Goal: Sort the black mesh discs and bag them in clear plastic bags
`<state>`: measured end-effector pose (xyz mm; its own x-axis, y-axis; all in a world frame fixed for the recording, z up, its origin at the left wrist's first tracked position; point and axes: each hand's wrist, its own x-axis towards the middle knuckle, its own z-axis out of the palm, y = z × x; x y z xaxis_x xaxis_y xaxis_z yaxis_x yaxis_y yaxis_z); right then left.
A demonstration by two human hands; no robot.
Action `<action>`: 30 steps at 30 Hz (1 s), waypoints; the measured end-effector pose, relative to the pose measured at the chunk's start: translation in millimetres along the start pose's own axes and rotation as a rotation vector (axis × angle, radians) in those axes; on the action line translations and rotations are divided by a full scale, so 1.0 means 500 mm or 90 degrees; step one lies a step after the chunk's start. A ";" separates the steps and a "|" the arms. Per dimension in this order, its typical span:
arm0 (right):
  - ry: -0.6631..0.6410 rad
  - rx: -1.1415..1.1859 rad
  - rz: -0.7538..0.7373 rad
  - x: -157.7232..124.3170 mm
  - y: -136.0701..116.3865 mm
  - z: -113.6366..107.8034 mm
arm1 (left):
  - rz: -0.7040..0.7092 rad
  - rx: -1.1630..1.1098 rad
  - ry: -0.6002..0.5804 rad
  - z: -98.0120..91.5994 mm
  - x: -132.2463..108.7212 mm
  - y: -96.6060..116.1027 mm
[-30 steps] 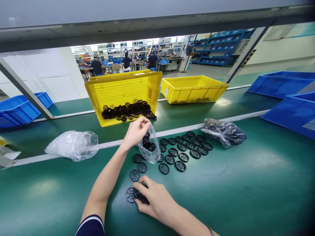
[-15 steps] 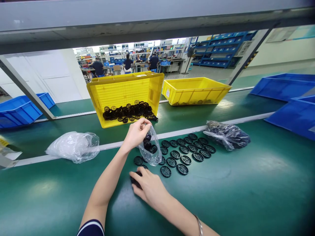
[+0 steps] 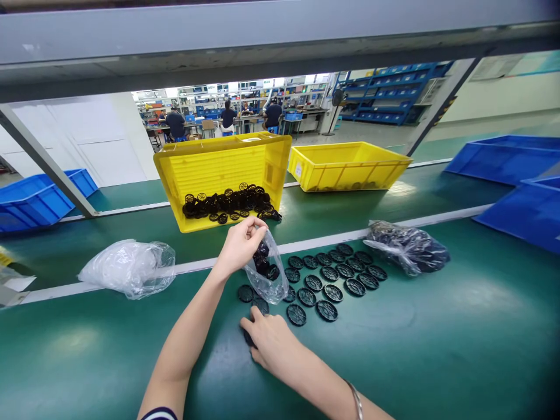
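My left hand (image 3: 240, 246) grips the gathered neck of a clear plastic bag (image 3: 268, 274) holding several black spoked discs. Several matching discs (image 3: 332, 277) lie flat in loose rows on the green workbench belt (image 3: 437, 350), just right of the bag. My right hand (image 3: 271, 342) is cupped low on the belt at the near end of those rows, its fingers closed over a black disc (image 3: 249, 338) that is mostly hidden. Two more discs sit between my hands, one partly under the bag's lower edge.
A tilted yellow crate (image 3: 223, 169) holds a heap of black discs behind the belt's white divider. Another yellow crate (image 3: 347, 169) stands to its right. Plastic bags lie left (image 3: 129, 269) and right (image 3: 406, 248). Blue bins (image 3: 507, 160) sit at the sides. A metal beam crosses overhead.
My right hand has moved up the belt from the lower left, covering the spot where discs lay. The left hand and bag hold steady, while the whole view has tilted slightly upward.
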<state>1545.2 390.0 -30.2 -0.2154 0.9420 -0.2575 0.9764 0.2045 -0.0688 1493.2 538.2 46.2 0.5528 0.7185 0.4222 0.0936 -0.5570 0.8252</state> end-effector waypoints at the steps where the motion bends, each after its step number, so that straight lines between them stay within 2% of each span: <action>1: 0.000 -0.007 -0.001 -0.004 0.004 0.004 | -0.002 0.000 0.001 0.000 0.000 0.001; 7: 0.010 -0.060 -0.011 -0.042 0.026 0.039 | -0.012 0.009 -0.004 0.001 0.002 0.001; 13: 0.077 -0.008 0.033 -0.088 0.096 0.063 | -0.018 0.011 -0.012 0.008 0.002 -0.003; 16: 0.100 -0.030 0.070 -0.102 0.124 0.077 | -0.023 0.012 -0.017 0.013 0.002 -0.005; 23: 0.163 -0.058 0.030 -0.111 0.135 0.110 | -0.019 0.023 -0.029 0.016 0.001 -0.001; 26: 0.179 0.016 0.034 -0.129 0.140 0.093 | -0.018 0.019 -0.025 0.014 0.000 -0.001; 28: 0.224 0.110 0.036 -0.145 0.145 0.055 | -0.024 0.014 -0.024 0.015 0.000 0.000; 30: 0.306 0.211 0.038 -0.149 0.149 0.000 | -0.028 0.012 -0.028 0.019 -0.001 0.001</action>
<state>1634.2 335.0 -16.3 -0.0556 0.9802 0.1901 0.9140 0.1266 -0.3854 1500.8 533.7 43.1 0.5839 0.7233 0.3687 0.1341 -0.5339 0.8348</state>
